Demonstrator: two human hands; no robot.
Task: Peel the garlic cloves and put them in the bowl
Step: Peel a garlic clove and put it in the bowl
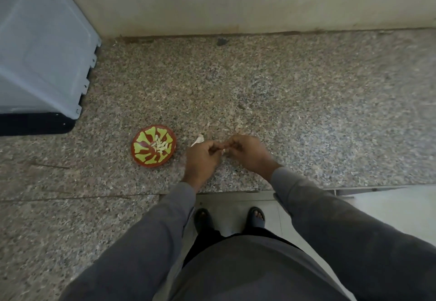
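Note:
A red bowl with a yellow-green pattern [141, 146] sits on the speckled stone counter and holds several peeled garlic cloves [161, 145]. Just right of it, my left hand [202, 156] and my right hand [247, 151] meet above the counter, fingers curled. Between their fingertips they pinch a small garlic clove [223, 150], of which only a pale sliver shows. A scrap of white garlic skin [198, 139] lies on the counter behind my left hand.
A pale blue-grey appliance [40, 48] with a dark base stands at the back left. A cream wall [259, 1] closes the counter's far side. The counter edge [236, 191] runs below my wrists, with my sandalled feet on the floor beneath.

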